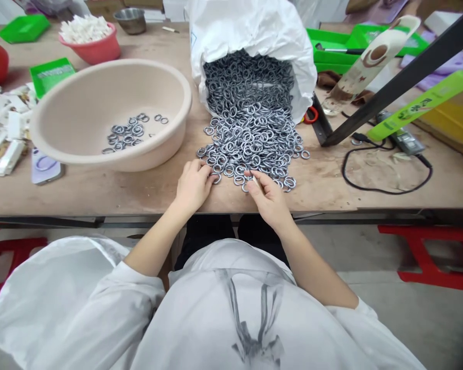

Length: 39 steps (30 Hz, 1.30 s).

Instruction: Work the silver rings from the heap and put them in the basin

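Nearest, in front of the heap of grey rings (256, 139), are the person's white shirt (200, 318) and two bare forearms reaching over the edge of the wooden table (146, 200). The left hand (193, 185) is at the heap's front left corner, its fingertips against a ring (216, 178); whether they pinch it or only touch it, I cannot tell. The right hand (269, 199) is at the heap's front edge, gripping a slim brown tool (256, 181) between thumb and fingers, its dark tip close to the rings. To the right of the heap, a black cable (393, 192) lies in a loop. The heap itself sits loose on the table, spread forward from the mouth of a white sack (250, 25) directly behind it. Left of the heap, a wide beige basin (165, 149) holds a small scatter of similar rings. Behind the heap to the right, a black metal bar (399, 85) slants upward; well behind it to the left stand a red bowl (100, 51) filled with white pieces (83, 31) and a steel bowl (131, 23).
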Each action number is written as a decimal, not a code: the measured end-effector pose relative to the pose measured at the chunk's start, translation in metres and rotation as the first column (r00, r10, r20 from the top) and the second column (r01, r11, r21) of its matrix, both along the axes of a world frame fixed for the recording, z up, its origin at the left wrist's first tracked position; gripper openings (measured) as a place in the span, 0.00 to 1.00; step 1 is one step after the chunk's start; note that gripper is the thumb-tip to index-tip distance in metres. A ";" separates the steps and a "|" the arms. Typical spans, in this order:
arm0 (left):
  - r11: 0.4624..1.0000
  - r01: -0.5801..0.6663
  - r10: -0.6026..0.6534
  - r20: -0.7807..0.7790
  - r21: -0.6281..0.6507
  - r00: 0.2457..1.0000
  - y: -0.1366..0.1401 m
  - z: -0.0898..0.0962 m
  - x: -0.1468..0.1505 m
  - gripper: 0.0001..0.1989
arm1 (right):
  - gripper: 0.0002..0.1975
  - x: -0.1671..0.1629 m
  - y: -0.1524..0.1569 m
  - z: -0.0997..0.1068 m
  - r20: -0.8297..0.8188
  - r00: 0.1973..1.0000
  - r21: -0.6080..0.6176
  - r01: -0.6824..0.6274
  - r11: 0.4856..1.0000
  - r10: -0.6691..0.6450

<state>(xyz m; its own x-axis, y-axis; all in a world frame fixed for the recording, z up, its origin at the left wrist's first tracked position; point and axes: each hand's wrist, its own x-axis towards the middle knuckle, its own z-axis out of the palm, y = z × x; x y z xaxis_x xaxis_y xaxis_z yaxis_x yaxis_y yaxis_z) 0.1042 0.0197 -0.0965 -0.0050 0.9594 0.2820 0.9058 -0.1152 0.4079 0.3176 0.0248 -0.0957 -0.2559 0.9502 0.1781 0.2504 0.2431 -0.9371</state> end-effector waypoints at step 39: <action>0.881 0.465 0.120 0.992 -0.090 -0.035 -0.073 0.024 0.047 0.23 | 0.26 -0.006 -0.012 0.012 0.218 0.969 0.053 -0.131 0.990 0.116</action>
